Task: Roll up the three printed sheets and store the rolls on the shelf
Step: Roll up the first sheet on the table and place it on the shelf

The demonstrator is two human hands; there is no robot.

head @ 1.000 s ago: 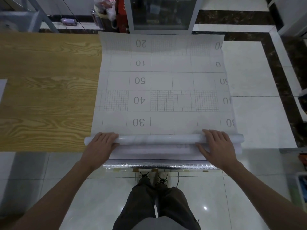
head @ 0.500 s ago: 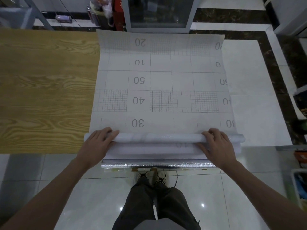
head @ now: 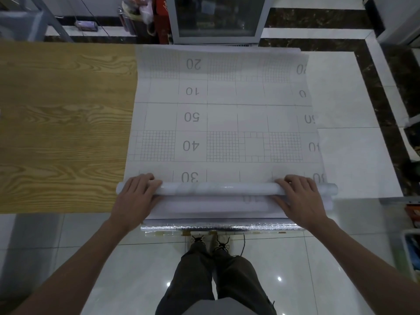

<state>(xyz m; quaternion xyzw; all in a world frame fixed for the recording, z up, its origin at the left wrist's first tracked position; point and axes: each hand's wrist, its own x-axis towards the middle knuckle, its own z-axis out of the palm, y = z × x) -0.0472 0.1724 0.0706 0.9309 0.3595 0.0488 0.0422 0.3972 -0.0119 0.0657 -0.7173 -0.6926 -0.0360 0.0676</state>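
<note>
We've got both hands down on the roll (head: 218, 188) here, right at the near edge of the surface (head: 350, 155). Our left hand (head: 134, 198) presses on the left end, our right hand (head: 302, 198) on the right end, fingers (head: 293, 180) curled over the top of the tube, gripping it between palm and fingertips. The roll lies straight across, and its two tips stick out past each hand. Ahead of it the printed sheet (head: 222, 114) spreads flat away from us, backing side up, showing grid patches and the upside-down numbers 30, 40, 50, 10 and 20. A wood-grain sheet (head: 63, 123) lies flat just to the left, its edge tucked under the printed one. Closer to us, below the roll, a shiny silver edge (head: 218, 226) hangs over the rim. Our shoes (head: 211, 241) stand on the glossy tiled floor (head: 127, 264) beneath.
</note>
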